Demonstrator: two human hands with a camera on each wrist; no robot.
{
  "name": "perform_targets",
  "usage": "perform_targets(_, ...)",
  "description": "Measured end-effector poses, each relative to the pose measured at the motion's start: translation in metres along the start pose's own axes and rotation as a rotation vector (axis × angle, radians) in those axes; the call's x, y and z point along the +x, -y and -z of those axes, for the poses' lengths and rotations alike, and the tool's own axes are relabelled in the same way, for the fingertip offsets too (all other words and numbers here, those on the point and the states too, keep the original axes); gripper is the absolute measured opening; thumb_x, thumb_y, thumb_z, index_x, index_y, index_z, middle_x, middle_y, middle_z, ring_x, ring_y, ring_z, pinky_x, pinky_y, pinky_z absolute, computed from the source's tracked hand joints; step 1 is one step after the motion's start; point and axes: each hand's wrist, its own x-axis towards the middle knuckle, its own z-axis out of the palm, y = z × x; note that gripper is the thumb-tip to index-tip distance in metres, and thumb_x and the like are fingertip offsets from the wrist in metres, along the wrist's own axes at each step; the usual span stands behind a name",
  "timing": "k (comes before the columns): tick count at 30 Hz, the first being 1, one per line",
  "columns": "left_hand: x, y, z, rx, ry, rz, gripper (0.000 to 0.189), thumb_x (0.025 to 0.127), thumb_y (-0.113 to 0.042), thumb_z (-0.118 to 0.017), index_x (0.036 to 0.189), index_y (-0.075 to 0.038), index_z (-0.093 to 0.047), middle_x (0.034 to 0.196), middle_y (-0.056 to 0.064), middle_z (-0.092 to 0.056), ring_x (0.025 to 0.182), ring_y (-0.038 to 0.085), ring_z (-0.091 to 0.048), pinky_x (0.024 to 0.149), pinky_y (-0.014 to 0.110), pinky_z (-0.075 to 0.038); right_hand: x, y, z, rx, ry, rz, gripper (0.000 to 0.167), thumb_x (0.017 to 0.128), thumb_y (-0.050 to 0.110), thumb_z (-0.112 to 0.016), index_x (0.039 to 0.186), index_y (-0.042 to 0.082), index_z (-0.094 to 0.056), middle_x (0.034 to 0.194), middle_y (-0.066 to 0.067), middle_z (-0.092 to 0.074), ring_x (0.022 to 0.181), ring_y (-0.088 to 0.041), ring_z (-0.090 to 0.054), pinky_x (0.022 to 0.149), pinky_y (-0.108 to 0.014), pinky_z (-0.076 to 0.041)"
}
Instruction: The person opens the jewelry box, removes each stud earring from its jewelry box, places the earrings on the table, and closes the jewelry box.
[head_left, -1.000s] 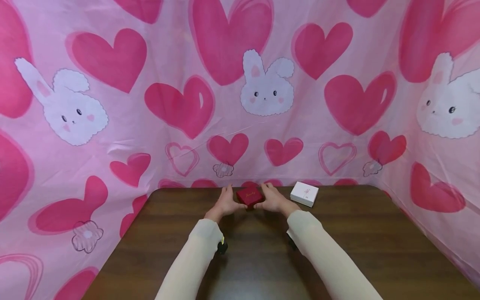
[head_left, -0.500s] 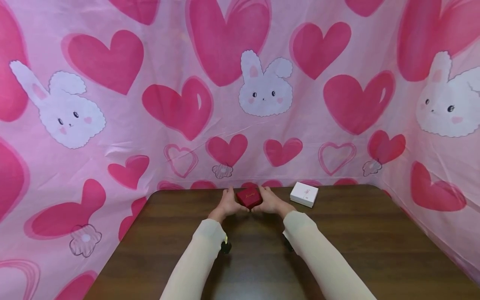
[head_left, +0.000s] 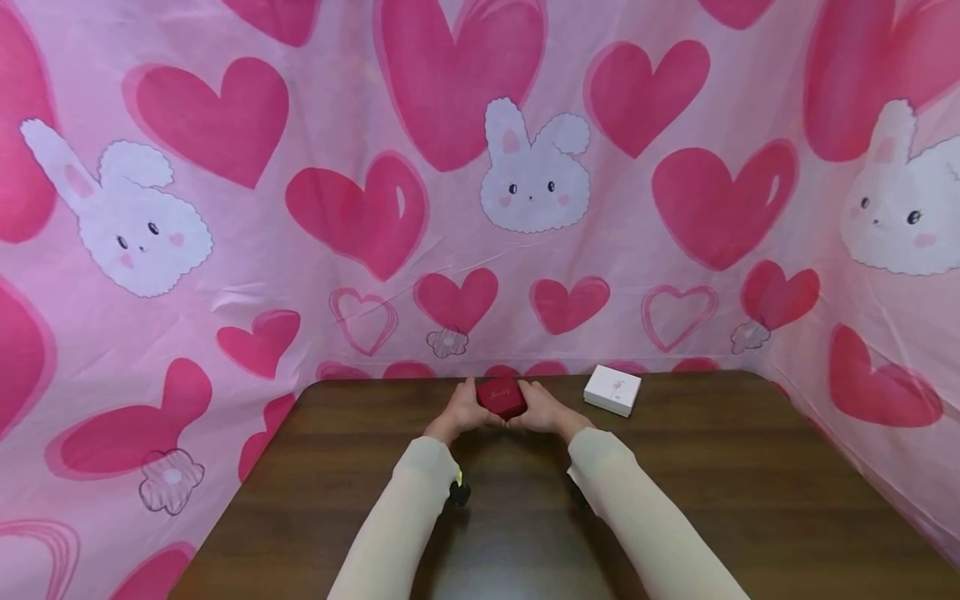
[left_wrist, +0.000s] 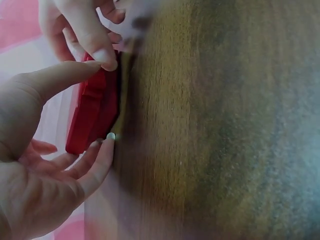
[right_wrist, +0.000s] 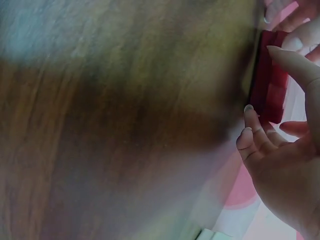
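Note:
A small red jewelry box (head_left: 501, 395) with gold script on its lid sits near the table's far edge, between both hands. My left hand (head_left: 463, 408) grips its left side, thumb along the near face and fingers around the side and low edge. On the opposite side, my right hand (head_left: 546, 410) holds it in the same way. The two thumbs nearly meet at the front of the box. In the left wrist view, the box's red side (left_wrist: 90, 120) shows between thumb and fingers, and the right wrist view shows a dark seam around it.
To the right of the hands, a white box (head_left: 612, 390) with a pink print lies by the far edge of the brown wooden table (head_left: 510, 533). A pink curtain (head_left: 465, 250) with hearts and rabbits hangs close behind the table and along both sides.
Both hands have closed in on the red jewelry box, their thumbs coming together at its near side. The box has turned slightly. The white box stays in place.

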Motion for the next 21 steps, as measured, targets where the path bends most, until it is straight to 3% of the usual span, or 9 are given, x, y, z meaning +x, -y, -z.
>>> perform_targets(4, 0.002, 0.003, 0.0, -0.038, 0.018, -0.014, 0.087, 0.067, -0.006, -0.092, 0.138, 0.003, -0.041, 0.128, 0.021, -0.053, 0.112, 0.034, -0.053, 0.091, 0.047, -0.054, 0.003, -0.006, -0.005, -0.008, 0.006, 0.031, 0.072, 0.079, 0.022, -0.084, 0.136, -0.003, -0.048, 0.116, -0.017, -0.06, 0.105, -0.028, -0.056, 0.095, -0.047, -0.048)
perform_targets(8, 0.006, 0.011, -0.002, -0.045, 0.023, 0.025, 0.085, 0.066, -0.002, -0.092, 0.137, 0.0, -0.045, 0.127, 0.017, -0.054, 0.109, 0.032, -0.053, 0.085, 0.044, -0.057, 0.004, -0.008, -0.006, 0.008, 0.004, 0.045, 0.07, 0.079, 0.02, -0.083, 0.136, -0.003, -0.048, 0.117, -0.017, -0.062, 0.104, -0.029, -0.059, 0.095, -0.048, -0.048)
perform_targets(11, 0.007, 0.014, -0.002, -0.023, 0.026, 0.055, 0.08, 0.066, -0.003, -0.092, 0.134, -0.001, -0.049, 0.125, 0.014, -0.055, 0.108, 0.029, -0.053, 0.088, 0.042, -0.054, 0.004, -0.008, -0.005, 0.034, 0.003, 0.013, 0.073, 0.079, 0.019, -0.085, 0.137, -0.004, -0.047, 0.119, -0.017, -0.061, 0.107, -0.029, -0.058, 0.098, -0.048, -0.047)
perform_targets(21, 0.0, 0.002, 0.006, 0.042, 0.038, 0.037, 0.075, 0.069, -0.008, -0.093, 0.131, 0.004, -0.052, 0.12, 0.017, -0.058, 0.105, 0.031, -0.055, 0.093, 0.046, -0.052, 0.007, -0.009, -0.002, 0.079, 0.001, -0.029, 0.075, 0.076, 0.015, -0.088, 0.135, -0.005, -0.046, 0.117, -0.015, -0.064, 0.106, -0.027, -0.06, 0.101, -0.047, -0.046)
